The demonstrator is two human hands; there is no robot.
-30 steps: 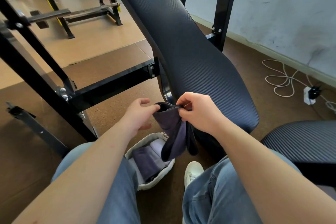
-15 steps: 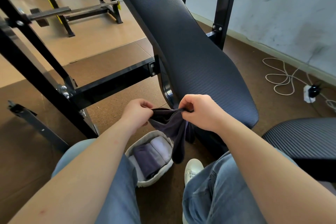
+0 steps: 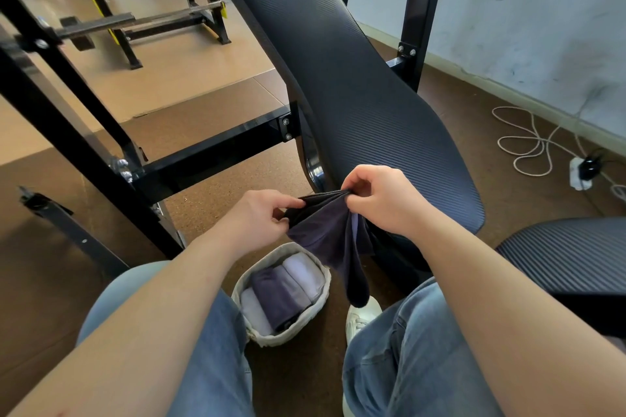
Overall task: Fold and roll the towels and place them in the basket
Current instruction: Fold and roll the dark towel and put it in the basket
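Observation:
A dark purple towel (image 3: 330,240) hangs in the air between my hands, above the floor. My left hand (image 3: 262,217) pinches its top left corner. My right hand (image 3: 382,198) pinches the gathered top edge on the right. The towel's lower end droops toward my white shoe (image 3: 362,316). Below the towel, on the floor between my knees, stands a small grey fabric basket (image 3: 288,332). Inside it lie rolled towels, pale lilac and dark purple, side by side.
A black padded gym bench backrest (image 3: 342,71) slopes up just behind my hands, on a black steel frame (image 3: 210,159). A second pad (image 3: 569,254) sits at right. A white cable (image 3: 528,142) and power strip lie by the wall. Weight racks stand far left.
My hands have drawn apart, stretching the towel's top edge wider. The hanging part has spread out a little, and the view has tipped slightly so the basket shows more.

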